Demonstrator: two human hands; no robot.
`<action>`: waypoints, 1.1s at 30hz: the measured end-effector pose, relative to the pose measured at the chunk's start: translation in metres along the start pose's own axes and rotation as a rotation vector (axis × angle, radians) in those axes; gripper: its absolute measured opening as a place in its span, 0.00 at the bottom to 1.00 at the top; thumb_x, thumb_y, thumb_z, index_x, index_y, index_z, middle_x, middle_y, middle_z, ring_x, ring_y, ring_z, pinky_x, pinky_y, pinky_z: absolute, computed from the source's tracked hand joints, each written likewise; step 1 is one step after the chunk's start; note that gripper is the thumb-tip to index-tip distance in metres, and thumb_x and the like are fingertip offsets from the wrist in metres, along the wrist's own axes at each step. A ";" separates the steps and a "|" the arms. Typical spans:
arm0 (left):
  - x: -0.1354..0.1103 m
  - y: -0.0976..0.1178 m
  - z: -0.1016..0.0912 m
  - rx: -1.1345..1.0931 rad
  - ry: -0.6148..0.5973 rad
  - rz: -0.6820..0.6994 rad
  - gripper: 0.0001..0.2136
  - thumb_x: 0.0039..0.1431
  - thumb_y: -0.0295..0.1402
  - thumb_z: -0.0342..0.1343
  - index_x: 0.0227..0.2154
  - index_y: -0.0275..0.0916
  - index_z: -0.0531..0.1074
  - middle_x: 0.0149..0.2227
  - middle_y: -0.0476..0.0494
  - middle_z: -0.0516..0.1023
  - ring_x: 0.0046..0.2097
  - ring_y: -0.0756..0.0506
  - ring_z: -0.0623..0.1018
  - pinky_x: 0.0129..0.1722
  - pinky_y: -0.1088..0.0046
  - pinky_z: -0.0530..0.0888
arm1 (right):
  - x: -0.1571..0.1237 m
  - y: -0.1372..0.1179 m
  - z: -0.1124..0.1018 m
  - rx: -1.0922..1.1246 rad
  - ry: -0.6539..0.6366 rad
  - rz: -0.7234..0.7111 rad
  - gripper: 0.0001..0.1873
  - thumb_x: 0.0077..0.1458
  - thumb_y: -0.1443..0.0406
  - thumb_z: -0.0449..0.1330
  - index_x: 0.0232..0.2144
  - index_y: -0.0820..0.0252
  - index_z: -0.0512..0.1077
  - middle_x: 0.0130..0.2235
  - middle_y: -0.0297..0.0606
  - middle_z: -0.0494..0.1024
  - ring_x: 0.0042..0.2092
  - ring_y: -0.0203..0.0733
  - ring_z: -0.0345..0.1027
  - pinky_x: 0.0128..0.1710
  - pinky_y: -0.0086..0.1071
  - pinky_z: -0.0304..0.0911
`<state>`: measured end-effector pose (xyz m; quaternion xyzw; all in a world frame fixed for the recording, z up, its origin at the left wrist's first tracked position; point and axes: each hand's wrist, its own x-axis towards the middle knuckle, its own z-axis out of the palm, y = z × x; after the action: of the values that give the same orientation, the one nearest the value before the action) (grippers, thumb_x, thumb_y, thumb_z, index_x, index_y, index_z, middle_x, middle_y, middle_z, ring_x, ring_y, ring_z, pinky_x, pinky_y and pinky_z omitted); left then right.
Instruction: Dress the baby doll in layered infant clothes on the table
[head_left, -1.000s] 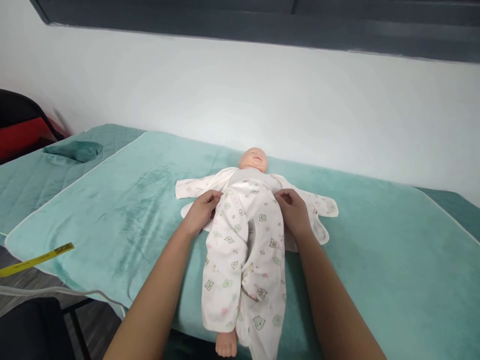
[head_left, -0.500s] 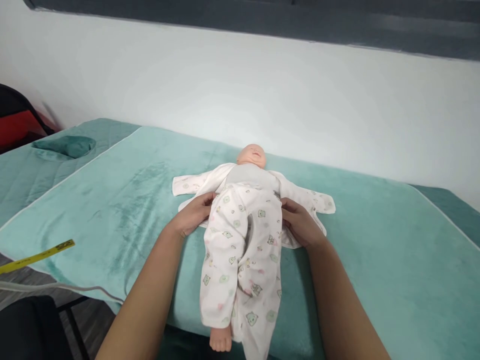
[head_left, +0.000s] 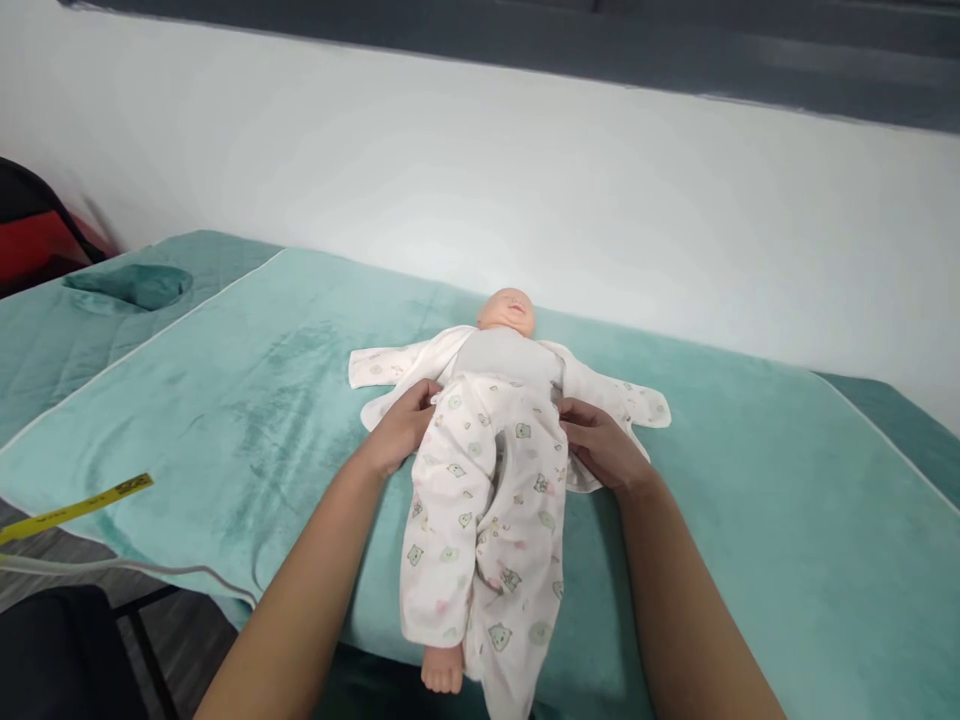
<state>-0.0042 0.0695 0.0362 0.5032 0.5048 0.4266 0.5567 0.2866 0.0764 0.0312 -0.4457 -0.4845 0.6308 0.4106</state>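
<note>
A baby doll [head_left: 507, 312] lies on its back, head away from me. It wears printed white pants [head_left: 517, 500] and an open white jacket [head_left: 619, 393] with spread sleeves; its grey torso [head_left: 502, 352] shows between the jacket's sides. My left hand [head_left: 405, 428] is closed at the left edge of the pants' waist, thumb and fingers pinching the cloth. At the opposite side of the waist my right hand [head_left: 604, 445] also grips the pants, its fingertips partly hidden by cloth. One bare doll foot [head_left: 442, 670] sticks out of the left pant leg; the other foot is hidden.
A teal cover [head_left: 765, 520] spreads over the bed beneath the doll, against a white wall [head_left: 525, 190]. At the left are a face hole [head_left: 135, 288], a yellow strip [head_left: 79, 507], a pale cable [head_left: 172, 570] and a black chair [head_left: 71, 650].
The pants' waist sits slightly lower on the grey torso, and my left hand has shifted slightly right. Both hands stay at the waist sides. The view has moved a little.
</note>
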 end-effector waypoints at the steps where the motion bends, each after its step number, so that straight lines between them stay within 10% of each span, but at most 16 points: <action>1: 0.000 0.000 0.000 -0.008 0.002 0.000 0.09 0.49 0.34 0.60 0.32 0.39 0.69 0.30 0.53 0.70 0.31 0.51 0.68 0.28 0.77 0.64 | -0.001 0.000 -0.001 -0.023 -0.023 -0.007 0.18 0.40 0.57 0.74 0.29 0.58 0.72 0.30 0.30 0.72 0.30 0.35 0.63 0.32 0.31 0.58; 13: 0.002 0.000 0.001 -0.203 0.094 0.027 0.12 0.50 0.39 0.60 0.36 0.39 0.78 0.36 0.46 0.80 0.36 0.46 0.76 0.34 0.71 0.70 | -0.002 0.005 0.003 -0.096 0.101 -0.127 0.18 0.47 0.54 0.68 0.24 0.55 0.64 0.23 0.26 0.58 0.24 0.33 0.47 0.23 0.29 0.45; 33: -0.006 0.005 -0.011 0.239 -0.118 0.099 0.14 0.58 0.45 0.55 0.27 0.41 0.64 0.24 0.54 0.62 0.26 0.52 0.60 0.24 0.76 0.57 | -0.016 -0.024 -0.002 -0.382 -0.374 0.098 0.11 0.47 0.62 0.65 0.35 0.57 0.79 0.37 0.36 0.80 0.39 0.44 0.72 0.41 0.36 0.66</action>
<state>-0.0154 0.0659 0.0424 0.6146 0.4930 0.3597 0.4999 0.2943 0.0667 0.0569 -0.4139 -0.6398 0.6185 0.1916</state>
